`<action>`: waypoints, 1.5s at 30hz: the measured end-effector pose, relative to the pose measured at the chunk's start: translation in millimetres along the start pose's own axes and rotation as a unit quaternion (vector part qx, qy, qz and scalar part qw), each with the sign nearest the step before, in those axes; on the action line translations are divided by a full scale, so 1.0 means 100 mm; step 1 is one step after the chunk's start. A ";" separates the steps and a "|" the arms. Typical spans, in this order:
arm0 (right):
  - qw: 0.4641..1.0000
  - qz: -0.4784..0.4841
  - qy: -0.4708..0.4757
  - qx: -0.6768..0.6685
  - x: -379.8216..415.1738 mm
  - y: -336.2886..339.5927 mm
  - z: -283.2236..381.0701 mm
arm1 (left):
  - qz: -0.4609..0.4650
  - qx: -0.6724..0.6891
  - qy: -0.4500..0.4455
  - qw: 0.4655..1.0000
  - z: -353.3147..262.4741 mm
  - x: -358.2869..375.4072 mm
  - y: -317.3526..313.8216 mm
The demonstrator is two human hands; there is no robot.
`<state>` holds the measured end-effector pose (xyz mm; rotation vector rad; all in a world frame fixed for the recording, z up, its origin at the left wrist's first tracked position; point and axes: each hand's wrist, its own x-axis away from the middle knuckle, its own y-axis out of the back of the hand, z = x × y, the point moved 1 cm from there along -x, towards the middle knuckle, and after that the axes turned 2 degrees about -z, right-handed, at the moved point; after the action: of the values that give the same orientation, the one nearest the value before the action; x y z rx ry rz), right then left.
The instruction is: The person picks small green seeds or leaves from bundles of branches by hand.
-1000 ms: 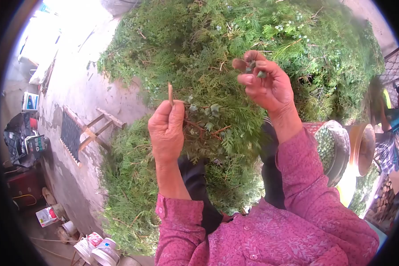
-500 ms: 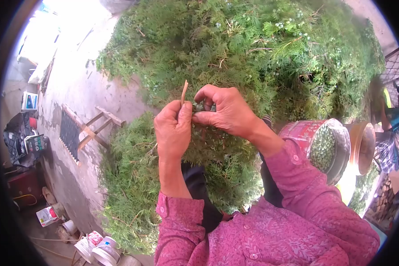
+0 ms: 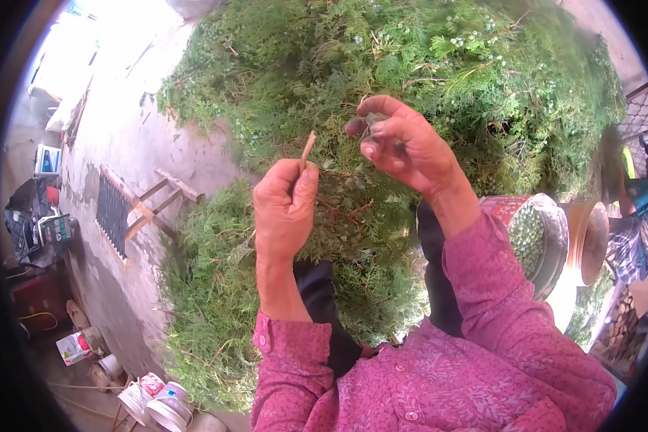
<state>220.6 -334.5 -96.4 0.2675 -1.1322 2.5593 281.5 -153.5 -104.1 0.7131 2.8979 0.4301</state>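
My left hand (image 3: 286, 205) is closed round a leafy evergreen branch, whose cut woody end (image 3: 307, 147) sticks up past the thumb. The branch's twigs (image 3: 345, 209) and a few small round cones hang to the right of that fist. Up and to the right, my right hand (image 3: 417, 147) has its fingers curled round a few small grey-green cones (image 3: 376, 124). It is apart from the branch. At my right stands a red and white bucket (image 3: 498, 207) with many pale green cones (image 3: 527, 241) inside.
A large heap of cut evergreen branches (image 3: 302, 65) spreads ahead and around my legs. Beside the bucket is a tan bucket (image 3: 589, 241). A wooden frame (image 3: 147, 216) lies on the concrete at left, with white buckets (image 3: 169, 407) nearer. Another person (image 3: 637, 216) is at far right.
My right hand has moved up and right, away from the branch, with small cones in its fingers. My left hand has stayed nearly in place; the woody end tilts more to the right.
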 end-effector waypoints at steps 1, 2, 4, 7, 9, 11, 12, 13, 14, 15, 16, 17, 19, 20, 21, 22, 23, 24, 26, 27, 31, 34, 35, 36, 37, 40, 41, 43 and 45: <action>1.000 -0.001 0.001 0.031 0.00 0.00 0.00 | 0.012 0.008 0.001 1.000 0.00 0.00 -0.01; 1.000 -0.002 0.000 0.031 0.00 0.01 -0.01 | 0.012 0.008 0.002 1.000 -0.01 0.00 -0.02; 0.967 0.054 -0.019 0.247 0.00 0.02 -0.05 | 0.032 -0.031 -0.080 0.996 -0.07 -0.02 -0.03; 0.944 0.066 -0.041 0.321 0.01 0.00 -0.10 | 0.042 -0.036 -0.083 0.995 -0.08 -0.02 -0.03; 0.944 0.070 -0.067 0.316 0.02 0.00 -0.09 | 0.046 -0.039 -0.085 0.995 -0.09 -0.01 -0.03; 0.935 0.092 -0.066 0.337 0.02 -0.01 -0.11 | 0.050 -0.043 -0.087 0.994 -0.09 -0.01 -0.04; 0.935 0.091 -0.066 0.336 0.02 -0.01 -0.11 | 0.053 -0.016 -0.073 0.996 -0.08 -0.01 -0.04; 0.936 0.109 -0.065 0.327 0.02 -0.01 -0.12 | 0.056 0.010 -0.058 0.997 -0.08 0.00 -0.05; 0.937 0.128 -0.064 0.319 0.02 -0.01 -0.12 | 0.057 0.010 -0.058 0.997 -0.08 0.00 -0.05; 0.937 0.127 -0.064 0.318 0.02 0.00 -0.14 | 0.059 0.024 -0.039 0.997 -0.08 0.00 -0.05; 0.945 0.114 -0.054 0.302 0.01 0.02 -0.16 | 0.061 0.038 -0.021 0.997 -0.08 0.00 -0.05; 0.952 0.100 -0.044 0.287 0.00 0.03 -0.17 | 0.061 0.038 -0.021 0.997 -0.08 0.01 -0.05; 0.970 0.083 -0.047 0.222 0.00 0.04 -0.20 | 0.074 0.065 0.026 0.995 -0.09 0.01 -0.05; 0.984 0.065 -0.048 0.157 0.00 0.04 -0.21 | 0.073 0.065 0.026 0.995 -0.08 0.02 -0.04; 0.984 0.065 -0.049 0.157 -0.03 0.07 -0.18 | 0.062 0.079 0.042 0.994 -0.08 0.03 -0.02; 0.996 0.050 -0.029 0.072 -0.07 0.14 -0.11 | 0.050 0.093 0.058 0.993 -0.07 0.03 0.00; 0.999 0.035 -0.009 -0.013 -0.10 0.20 -0.05 | 0.050 0.093 0.057 0.993 -0.07 0.03 0.01; 0.992 0.078 -0.006 -0.097 -0.08 0.20 0.01 | 0.031 0.094 0.063 0.993 -0.07 0.03 0.03; 0.993 0.072 -0.001 -0.092 -0.03 0.18 0.04 | -0.003 0.093 0.069 0.993 -0.06 0.01 0.05; 0.994 0.065 0.003 -0.088 -0.02 0.18 0.05 | -0.003 0.093 0.069 0.993 -0.06 0.00 0.06; 0.981 0.069 -0.014 0.179 0.00 0.10 0.03 | -0.021 0.095 0.063 0.993 -0.03 -0.02 0.06; 0.941 0.016 -0.030 0.338 0.02 0.02 -0.08 | -0.024 0.100 0.057 0.993 -0.06 -0.02 0.05; 0.922 0.014 -0.026 0.385 0.01 0.01 -0.11 | -0.024 0.103 0.055 0.993 -0.06 -0.02 0.05; 0.913 0.015 0.014 0.407 0.03 -0.03 -0.13 | -0.023 0.102 0.055 0.993 -0.06 -0.02 0.03; 0.913 0.014 0.014 0.407 0.01 -0.02 -0.16 | -0.022 0.108 0.053 0.992 -0.06 -0.02 0.02; 0.867 0.041 0.065 0.493 -0.03 0.05 -0.27 | -0.019 0.120 0.058 0.991 -0.07 -0.01 0.01; 0.868 0.031 0.094 0.486 -0.03 0.05 -0.29 | -0.019 0.126 0.063 0.990 -0.07 -0.01 0.01; 0.869 0.021 0.122 0.479 -0.03 0.04 -0.29 | -0.022 0.130 0.061 0.989 -0.08 -0.01 0.01; 0.916 0.007 0.040 0.400 -0.01 0.03 -0.26 | -0.025 0.134 0.059 0.989 -0.09 -0.01 0.00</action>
<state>219.5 -316.9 -116.2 0.3305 0.0039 2.8763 281.0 -155.7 -95.7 0.6666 3.1148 0.0775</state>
